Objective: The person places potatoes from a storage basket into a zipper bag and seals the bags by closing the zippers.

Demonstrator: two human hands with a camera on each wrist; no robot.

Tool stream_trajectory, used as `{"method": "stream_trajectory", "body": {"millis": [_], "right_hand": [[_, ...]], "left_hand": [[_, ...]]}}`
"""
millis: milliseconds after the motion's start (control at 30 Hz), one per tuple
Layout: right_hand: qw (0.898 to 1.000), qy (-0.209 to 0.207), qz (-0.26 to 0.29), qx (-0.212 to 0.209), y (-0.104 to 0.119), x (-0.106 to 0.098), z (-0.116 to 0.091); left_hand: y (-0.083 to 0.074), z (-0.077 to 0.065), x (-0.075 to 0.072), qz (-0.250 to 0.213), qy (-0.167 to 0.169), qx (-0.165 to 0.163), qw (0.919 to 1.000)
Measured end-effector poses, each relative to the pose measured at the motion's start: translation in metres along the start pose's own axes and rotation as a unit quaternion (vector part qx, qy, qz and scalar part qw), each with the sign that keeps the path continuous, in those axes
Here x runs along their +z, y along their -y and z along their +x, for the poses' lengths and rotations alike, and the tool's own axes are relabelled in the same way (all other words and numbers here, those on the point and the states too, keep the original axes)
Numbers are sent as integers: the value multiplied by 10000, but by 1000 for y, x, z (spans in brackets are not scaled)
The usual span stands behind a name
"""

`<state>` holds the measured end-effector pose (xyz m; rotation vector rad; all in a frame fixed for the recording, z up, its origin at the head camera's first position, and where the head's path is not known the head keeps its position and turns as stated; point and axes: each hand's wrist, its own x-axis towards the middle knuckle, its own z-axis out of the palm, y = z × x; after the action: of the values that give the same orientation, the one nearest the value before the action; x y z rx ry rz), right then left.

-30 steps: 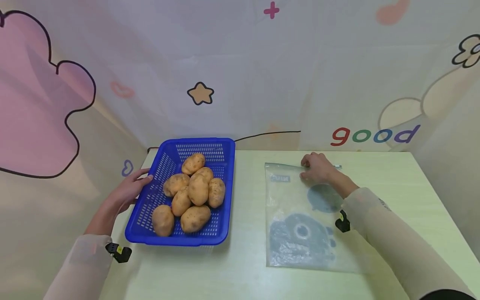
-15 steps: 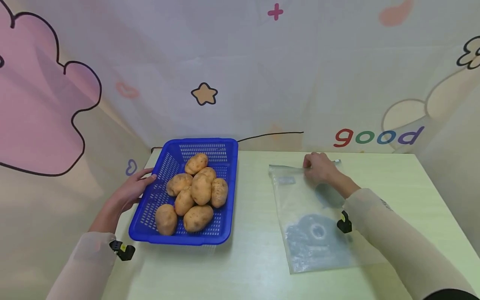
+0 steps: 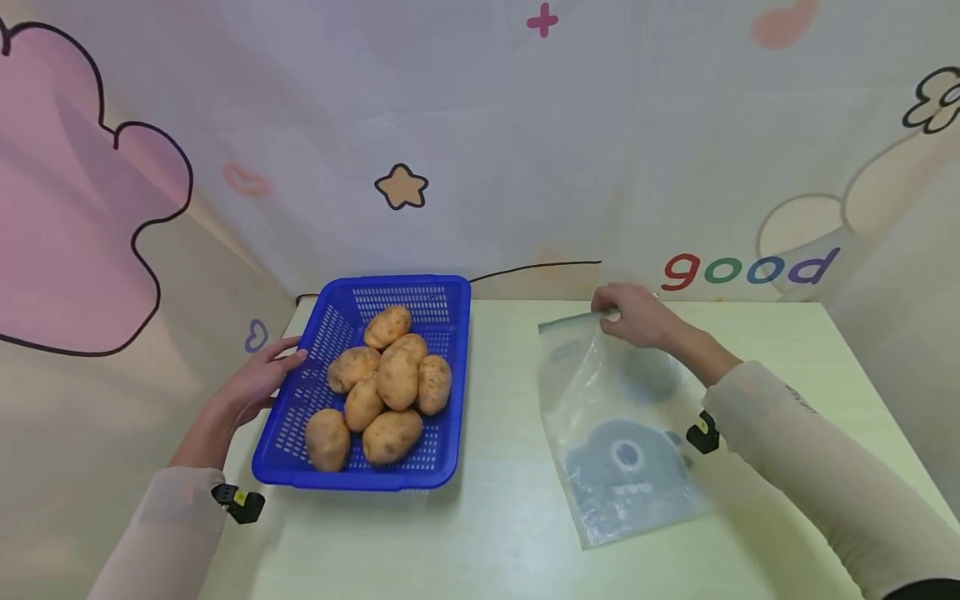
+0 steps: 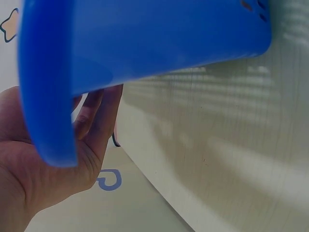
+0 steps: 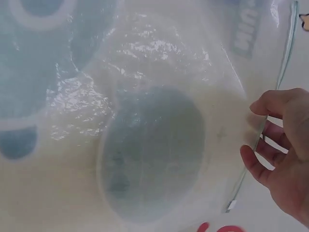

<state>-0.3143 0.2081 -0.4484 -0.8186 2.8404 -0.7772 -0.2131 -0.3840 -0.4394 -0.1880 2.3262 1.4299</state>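
Note:
A blue plastic basket with slotted walls holds several potatoes. At its left rim is my left hand, thumb over the edge and fingers against the outside wall; in the left wrist view the basket's rim covers part of that hand. My right hand pinches the top edge of a clear zip bag with blue printed shapes. The bag's top is raised and its lower end slants down toward the table. The right wrist view has thumb and fingers at the zip edge, with a small white slider near its end.
The pale table runs under basket and bag. Behind it hangs a printed cloth backdrop, close to the table's back edge. A pale wall stands on the right.
The bag lay flat one second ago; my right hand has lifted its top edge, and its lower corner has shifted right. My left hand and the basket stay in place.

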Motion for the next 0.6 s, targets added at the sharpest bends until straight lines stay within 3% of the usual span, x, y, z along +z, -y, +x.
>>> {"method": "stream_trajectory", "body": {"millis": [267,433,600], "right_hand": [[9946,-120,-258,-1001,55,-13,13],[9826,-99,-655,-1734,88,-9,26],[9727,-74,-879,-2145,115,-2,32]], "left_hand": [[-1,-1,-1,-10,24,19,10000],[-1,-3,-2,-41,36,10,10000],[-1,-3,0,-56,21,-16,10000]]}}
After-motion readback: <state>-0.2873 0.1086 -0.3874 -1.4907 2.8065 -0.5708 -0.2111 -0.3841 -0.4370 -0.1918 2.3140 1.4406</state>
